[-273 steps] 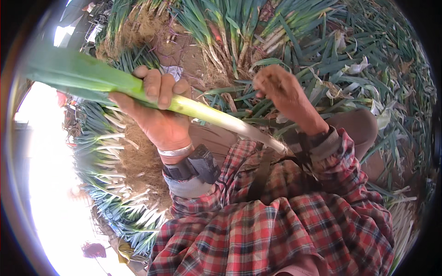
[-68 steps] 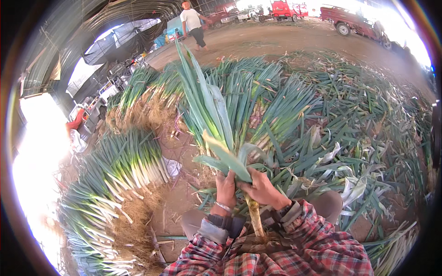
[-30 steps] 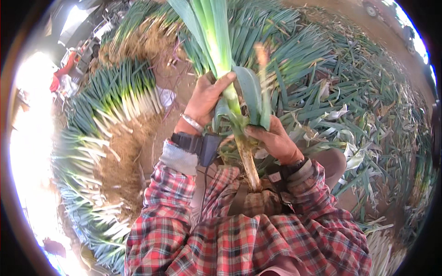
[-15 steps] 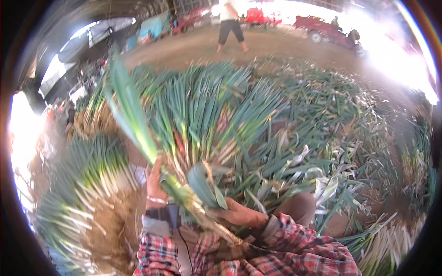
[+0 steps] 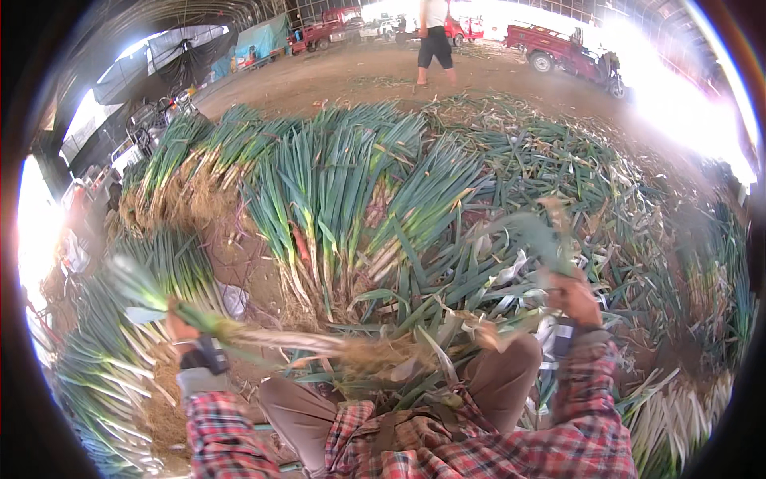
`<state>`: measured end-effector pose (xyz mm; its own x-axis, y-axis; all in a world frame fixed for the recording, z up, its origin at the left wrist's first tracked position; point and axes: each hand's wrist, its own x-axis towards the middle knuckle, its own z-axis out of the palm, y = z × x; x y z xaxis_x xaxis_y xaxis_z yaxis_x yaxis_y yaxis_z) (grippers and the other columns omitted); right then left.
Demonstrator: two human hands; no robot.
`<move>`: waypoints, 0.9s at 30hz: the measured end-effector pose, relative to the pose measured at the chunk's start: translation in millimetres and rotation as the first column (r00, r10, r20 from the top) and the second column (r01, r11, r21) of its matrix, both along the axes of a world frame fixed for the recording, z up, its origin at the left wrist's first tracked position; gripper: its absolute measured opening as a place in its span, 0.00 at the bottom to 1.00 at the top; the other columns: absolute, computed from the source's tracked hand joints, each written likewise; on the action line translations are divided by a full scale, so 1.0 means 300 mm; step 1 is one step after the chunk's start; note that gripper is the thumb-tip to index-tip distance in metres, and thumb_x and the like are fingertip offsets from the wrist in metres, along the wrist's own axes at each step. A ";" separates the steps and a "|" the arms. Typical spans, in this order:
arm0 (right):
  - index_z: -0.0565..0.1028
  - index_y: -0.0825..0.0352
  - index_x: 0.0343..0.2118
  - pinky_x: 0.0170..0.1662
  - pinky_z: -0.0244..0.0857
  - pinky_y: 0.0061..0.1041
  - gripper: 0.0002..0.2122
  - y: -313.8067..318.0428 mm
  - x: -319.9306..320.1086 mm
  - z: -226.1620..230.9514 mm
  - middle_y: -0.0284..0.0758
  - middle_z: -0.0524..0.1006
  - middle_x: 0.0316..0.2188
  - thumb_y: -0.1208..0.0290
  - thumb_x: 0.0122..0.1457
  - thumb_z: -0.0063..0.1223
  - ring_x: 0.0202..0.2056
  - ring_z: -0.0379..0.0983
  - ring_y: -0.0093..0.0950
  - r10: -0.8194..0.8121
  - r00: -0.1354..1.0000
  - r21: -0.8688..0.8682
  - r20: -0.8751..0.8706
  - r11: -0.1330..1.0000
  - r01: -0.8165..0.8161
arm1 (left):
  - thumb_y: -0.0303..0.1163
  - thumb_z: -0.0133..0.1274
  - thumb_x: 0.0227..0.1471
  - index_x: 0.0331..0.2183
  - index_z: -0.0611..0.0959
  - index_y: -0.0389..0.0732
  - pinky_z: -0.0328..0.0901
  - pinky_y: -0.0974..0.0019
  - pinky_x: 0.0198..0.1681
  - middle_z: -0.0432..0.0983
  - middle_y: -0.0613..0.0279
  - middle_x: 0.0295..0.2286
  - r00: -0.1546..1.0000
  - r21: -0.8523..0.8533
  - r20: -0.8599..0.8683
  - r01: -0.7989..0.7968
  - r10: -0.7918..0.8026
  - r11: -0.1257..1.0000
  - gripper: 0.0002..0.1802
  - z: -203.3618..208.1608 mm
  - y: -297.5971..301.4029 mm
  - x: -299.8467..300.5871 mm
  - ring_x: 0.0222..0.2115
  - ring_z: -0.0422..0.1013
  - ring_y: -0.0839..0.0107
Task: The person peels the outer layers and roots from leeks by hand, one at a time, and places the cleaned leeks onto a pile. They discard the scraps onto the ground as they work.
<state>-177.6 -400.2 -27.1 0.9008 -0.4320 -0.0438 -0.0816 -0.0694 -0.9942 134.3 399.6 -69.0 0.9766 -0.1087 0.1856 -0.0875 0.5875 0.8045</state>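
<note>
A leek (image 5: 279, 338) lies level across my lap, its shaft and roots blurred by motion. Round its green end my left hand (image 5: 182, 326) is closed. Well apart on the right, my right hand (image 5: 573, 297) is raised over the heap of loose leaves and closed on a smeared strip of leek leaf (image 5: 536, 235). Ahead of my knees a bunch of untrimmed leeks (image 5: 323, 199) lies with roots toward me and green tops away. Rows of leeks with bare white shafts (image 5: 148, 339) lie beside my left arm.
A wide heap of torn leaves (image 5: 550, 176) covers the ground on the right. More white-shafted leeks (image 5: 678, 415) lie near my right elbow. Rooted bundles (image 5: 179, 184) lie at the far left. Beyond, a person (image 5: 435, 44) walks near a red cargo tricycle (image 5: 550, 48).
My hands have moved apart: the left one went left with the leek, which swung from steep to level. My right hand moved right and up with torn leaf. The person behind moved right.
</note>
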 end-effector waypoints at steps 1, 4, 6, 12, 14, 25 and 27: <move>0.77 0.66 0.38 0.20 0.54 0.17 0.08 -0.099 0.007 -0.093 0.25 0.71 0.23 0.73 0.58 0.49 0.18 0.62 0.16 -0.132 0.988 -0.016 0.078 0.991 0.133 | 0.46 0.46 0.60 0.31 0.78 0.44 0.72 0.60 0.37 0.75 0.63 0.26 0.935 0.053 0.119 0.331 -0.335 0.942 0.17 0.060 0.236 -0.106 0.27 0.73 0.67; 0.76 0.70 0.37 0.31 0.64 0.26 0.11 -0.294 -0.084 -0.195 0.30 0.74 0.25 0.70 0.53 0.56 0.26 0.70 0.24 -0.275 0.944 -0.408 -0.185 0.895 0.181 | 0.49 0.46 0.59 0.57 0.68 0.44 0.69 0.53 0.50 0.73 0.52 0.48 0.974 -0.090 -0.227 -0.041 0.019 0.995 0.29 0.161 -0.204 -0.166 0.47 0.72 0.57; 0.74 0.74 0.42 0.36 0.66 0.28 0.18 -0.289 -0.014 -0.278 0.34 0.77 0.31 0.69 0.50 0.61 0.32 0.71 0.26 -0.361 0.876 -0.738 -0.319 0.675 0.009 | 0.45 0.50 0.58 0.46 0.74 0.43 0.70 0.59 0.40 0.75 0.59 0.37 0.954 -0.012 -0.239 -0.188 0.180 0.982 0.20 0.237 -0.392 -0.237 0.36 0.72 0.63; 0.66 0.69 0.56 0.53 0.66 0.31 0.32 0.646 0.388 -0.056 0.42 0.69 0.55 0.73 0.47 0.67 0.54 0.68 0.35 0.533 0.842 -0.343 0.084 0.809 -0.478 | 0.30 0.56 0.55 0.37 0.78 0.38 0.72 0.64 0.38 0.77 0.57 0.33 0.977 -0.001 -0.098 -0.191 0.190 0.982 0.09 0.307 -0.879 -0.425 0.32 0.76 0.67; 0.64 0.65 0.58 0.53 0.65 0.30 0.34 0.889 0.399 0.043 0.40 0.69 0.54 0.75 0.46 0.67 0.54 0.68 0.32 0.725 0.656 -0.518 0.210 0.652 -0.554 | 0.30 0.56 0.55 0.38 0.77 0.36 0.72 0.67 0.36 0.77 0.56 0.32 0.984 -0.013 -0.084 -0.162 0.160 0.987 0.10 0.308 -1.016 -0.468 0.32 0.75 0.68; 0.67 0.69 0.32 0.32 0.64 0.37 0.14 1.059 0.244 0.039 0.43 0.68 0.27 0.75 0.47 0.63 0.30 0.70 0.43 0.466 0.824 -0.527 0.323 0.811 -0.252 | 0.34 0.53 0.58 0.48 0.73 0.33 0.73 0.63 0.38 0.77 0.52 0.39 0.996 0.193 -0.066 0.071 -0.059 0.979 0.19 0.344 -1.167 -0.594 0.37 0.75 0.65; 0.67 0.68 0.32 0.31 0.64 0.38 0.12 1.055 0.198 0.014 0.42 0.68 0.27 0.76 0.47 0.60 0.29 0.69 0.44 0.534 0.743 -0.577 0.404 0.779 -0.246 | 0.33 0.53 0.58 0.47 0.73 0.33 0.73 0.62 0.38 0.78 0.53 0.38 0.996 0.210 -0.063 0.072 -0.060 0.975 0.19 0.333 -1.163 -0.581 0.38 0.76 0.64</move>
